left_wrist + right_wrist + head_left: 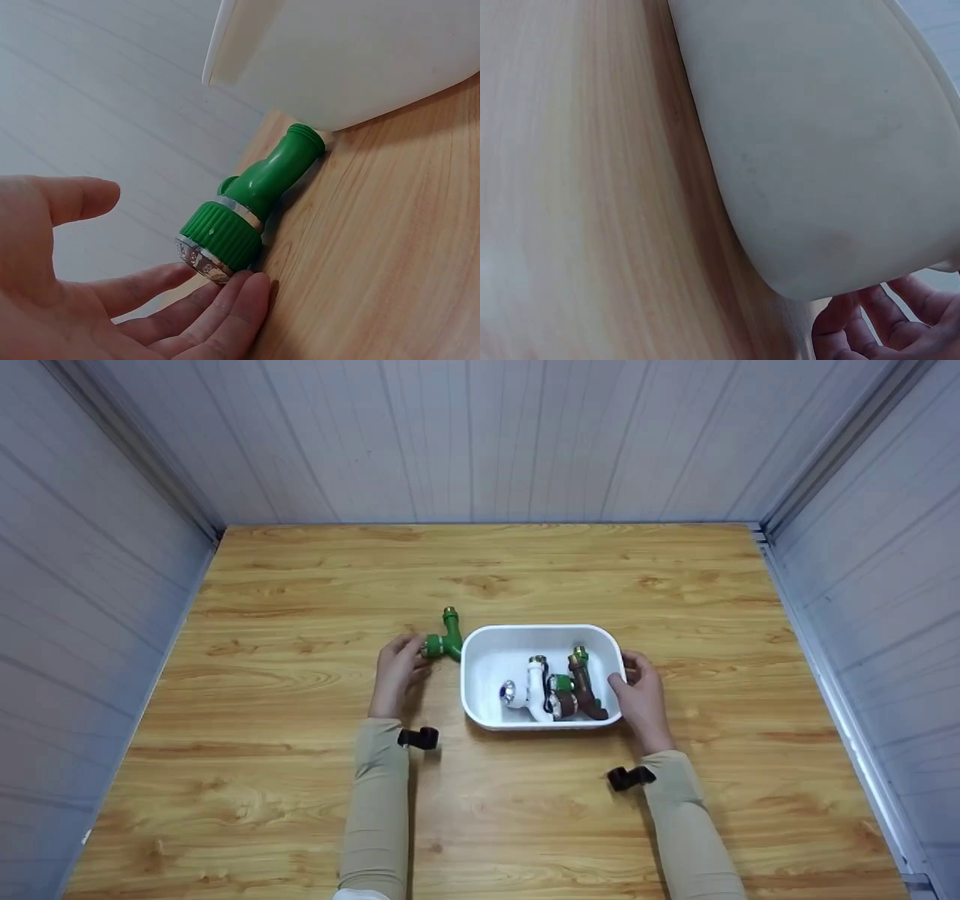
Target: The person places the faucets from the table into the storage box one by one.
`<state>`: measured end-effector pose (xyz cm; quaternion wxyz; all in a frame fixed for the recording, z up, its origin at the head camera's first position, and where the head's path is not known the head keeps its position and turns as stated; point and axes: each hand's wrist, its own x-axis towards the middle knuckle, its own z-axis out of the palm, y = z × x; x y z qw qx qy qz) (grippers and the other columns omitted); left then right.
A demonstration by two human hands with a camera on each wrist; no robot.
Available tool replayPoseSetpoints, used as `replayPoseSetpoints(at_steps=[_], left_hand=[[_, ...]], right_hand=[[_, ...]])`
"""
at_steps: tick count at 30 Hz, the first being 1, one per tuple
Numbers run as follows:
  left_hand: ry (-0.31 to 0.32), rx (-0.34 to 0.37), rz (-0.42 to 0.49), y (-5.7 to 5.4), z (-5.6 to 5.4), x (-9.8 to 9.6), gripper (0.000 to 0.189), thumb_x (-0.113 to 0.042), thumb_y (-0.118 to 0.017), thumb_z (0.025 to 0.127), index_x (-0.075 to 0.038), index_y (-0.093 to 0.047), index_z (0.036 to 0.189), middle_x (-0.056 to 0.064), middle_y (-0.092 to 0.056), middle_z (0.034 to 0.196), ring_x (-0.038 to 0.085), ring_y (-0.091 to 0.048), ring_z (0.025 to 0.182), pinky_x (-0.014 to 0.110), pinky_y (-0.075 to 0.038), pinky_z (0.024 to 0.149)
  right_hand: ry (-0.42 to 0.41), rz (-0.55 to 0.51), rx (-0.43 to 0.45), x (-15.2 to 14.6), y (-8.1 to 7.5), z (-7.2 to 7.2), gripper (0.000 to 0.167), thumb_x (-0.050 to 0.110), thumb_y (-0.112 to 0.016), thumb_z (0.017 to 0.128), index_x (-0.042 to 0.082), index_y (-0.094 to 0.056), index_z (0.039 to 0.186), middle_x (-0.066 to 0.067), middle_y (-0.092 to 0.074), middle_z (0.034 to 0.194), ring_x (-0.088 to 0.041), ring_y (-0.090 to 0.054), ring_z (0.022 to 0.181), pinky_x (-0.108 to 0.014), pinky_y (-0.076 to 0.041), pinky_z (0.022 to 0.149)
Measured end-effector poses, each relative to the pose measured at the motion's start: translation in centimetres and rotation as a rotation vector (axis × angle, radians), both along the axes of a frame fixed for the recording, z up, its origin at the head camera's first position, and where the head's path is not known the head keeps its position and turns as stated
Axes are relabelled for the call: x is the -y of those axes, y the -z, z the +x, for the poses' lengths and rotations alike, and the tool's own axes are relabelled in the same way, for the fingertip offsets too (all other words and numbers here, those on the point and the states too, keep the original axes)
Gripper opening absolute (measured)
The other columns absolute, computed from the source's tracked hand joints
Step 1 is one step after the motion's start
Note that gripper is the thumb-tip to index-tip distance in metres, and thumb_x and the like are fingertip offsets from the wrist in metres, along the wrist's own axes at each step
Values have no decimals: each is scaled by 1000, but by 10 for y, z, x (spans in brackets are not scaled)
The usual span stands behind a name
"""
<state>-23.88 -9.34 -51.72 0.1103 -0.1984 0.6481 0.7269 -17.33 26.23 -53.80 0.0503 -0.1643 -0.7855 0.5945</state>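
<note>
A green plastic tap (452, 641) with a ribbed, chrome-ended knob lies on the table, just left of a white plastic tub (487, 725). My left hand (395, 671) is at the knob end of this tap. In the left wrist view the thumb stands away from the green tap (262, 184), while the relaxed fingertips (251, 292) reach its chrome end. My right hand (641, 697) grips the tub's right end, thumb over the rim and fingers outside. Inside the tub lie a white tap (535, 690), a brown tap (583, 686) and a partly hidden green tap (562, 682).
The wooden table (300, 787) spreads around the tub on all sides. Pale panel walls (465, 442) enclose it at the back, left and right. A black wrist camera (418, 738) is strapped to the left sleeve, and another camera (630, 778) to the right.
</note>
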Motion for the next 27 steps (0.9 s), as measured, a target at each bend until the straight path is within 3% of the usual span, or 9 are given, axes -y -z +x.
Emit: replayPoseSetpoints(at_steps=[11, 27], left_hand=[[9, -87, -129, 9, -2, -5, 38, -16, -63, 93, 4, -54, 124, 19, -57, 118, 35, -60, 101, 40, -54, 85], [-18, -107, -213, 13, -6, -10, 43, -7, -71, 85, 5, -55, 124, 18, -58, 112, 26, -59, 98, 35, -55, 83]], right_hand=[[0, -4, 5, 0, -2, 1, 41, -2, -55, 88, -3, -52, 128, -21, -57, 118, -27, -55, 101, -22, -51, 74], [9, -8, -10, 1, 1, 1, 41, -4, -55, 86, -3, -53, 127, -20, -58, 116, -25, -55, 97, -21, -52, 72]])
